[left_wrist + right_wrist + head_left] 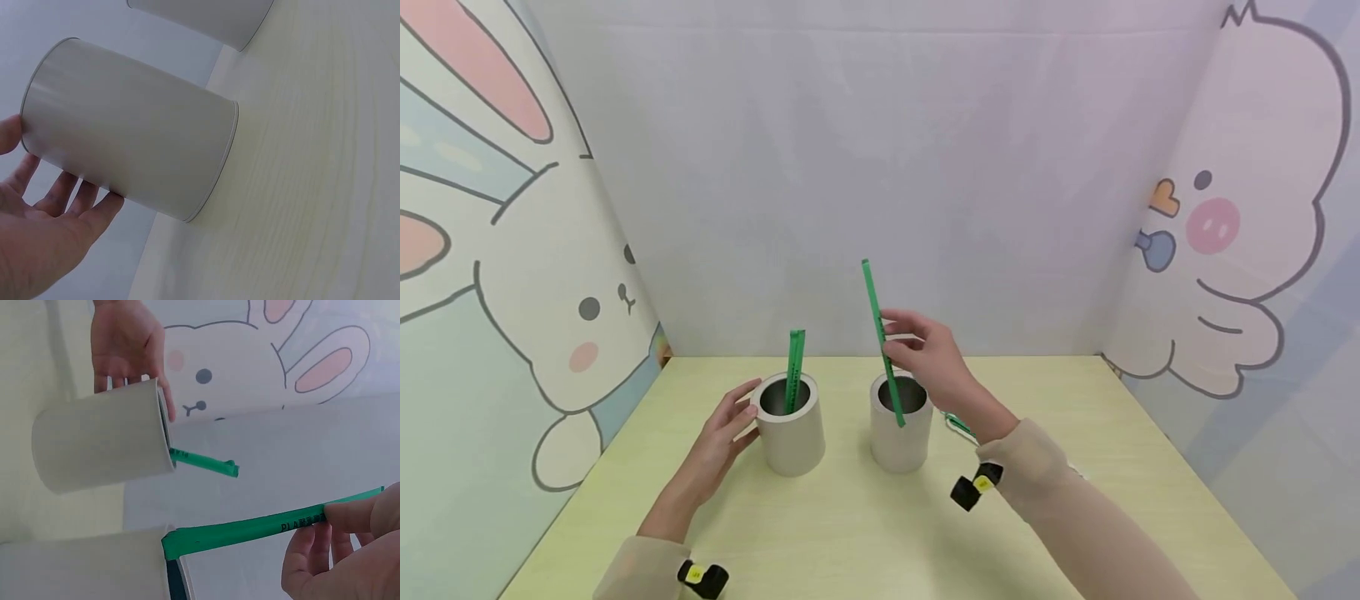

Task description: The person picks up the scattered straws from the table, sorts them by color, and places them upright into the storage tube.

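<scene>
My right hand [925, 350] pinches a long green-wrapped straw [250, 532], printed "PLA", between thumb and fingers. It slants over the mouth of the right white canister [898, 446]. Its lower end overlaps the near rim; I cannot tell whether it touches. To the left stands a second white canister [792, 442], upright, with green-wrapped straws [794, 367] leaning inside; their lower ends are hidden. My left hand [722, 433] touches this canister's left side. In the left wrist view, the fingertips rest along its wall and the thumb lies at its rim.
A green-and-white item [958, 425] lies on the pale wood table [827, 533] behind the right forearm, mostly hidden. A whitish cloth backdrop [880, 167] rises at the back. Side panels carry a cartoon rabbit [561, 350] and a cartoon bird [1247, 142].
</scene>
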The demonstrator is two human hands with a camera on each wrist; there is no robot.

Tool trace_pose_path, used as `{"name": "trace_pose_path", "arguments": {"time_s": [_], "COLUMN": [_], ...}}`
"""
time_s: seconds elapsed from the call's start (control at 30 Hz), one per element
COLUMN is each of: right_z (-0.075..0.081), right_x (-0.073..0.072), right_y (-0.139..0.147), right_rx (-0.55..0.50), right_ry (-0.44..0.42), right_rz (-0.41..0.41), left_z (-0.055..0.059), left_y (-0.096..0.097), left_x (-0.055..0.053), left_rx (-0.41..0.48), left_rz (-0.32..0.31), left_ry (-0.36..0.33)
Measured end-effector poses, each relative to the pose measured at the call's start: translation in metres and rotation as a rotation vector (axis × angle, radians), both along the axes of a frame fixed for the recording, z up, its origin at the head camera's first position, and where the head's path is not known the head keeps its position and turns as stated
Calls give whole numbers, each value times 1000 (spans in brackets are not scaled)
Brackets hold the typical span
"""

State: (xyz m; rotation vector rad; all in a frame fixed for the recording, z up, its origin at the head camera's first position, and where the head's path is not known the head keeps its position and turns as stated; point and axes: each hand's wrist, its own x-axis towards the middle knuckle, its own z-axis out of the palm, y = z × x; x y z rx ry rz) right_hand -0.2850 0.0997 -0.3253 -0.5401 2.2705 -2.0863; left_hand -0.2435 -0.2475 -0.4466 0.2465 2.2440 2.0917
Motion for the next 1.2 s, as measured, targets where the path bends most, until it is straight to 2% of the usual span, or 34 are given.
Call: {"name": "trace_pose_path", "arguments": {"time_s": [0.23, 0.57, 0.87, 1.2], "right_z": [7, 3, -10, -37], "right_x": [-11, -25, -30, -29], "right_y": [-40, -83, -115, -134], "right_rx": [-163, -338, -392, -407], "right_ry": [23, 16, 42, 35], "right_rz": [-37, -110, -166, -206], "left_z": [0, -1, -3, -1], "left_y": [0, -2, -3, -1], "left_x": [0, 0, 0, -2], "left_rx": [-4, -5, -4, -3], "left_rz": [1, 8, 11, 2], "left_ry": [0, -2, -7, -7]}}
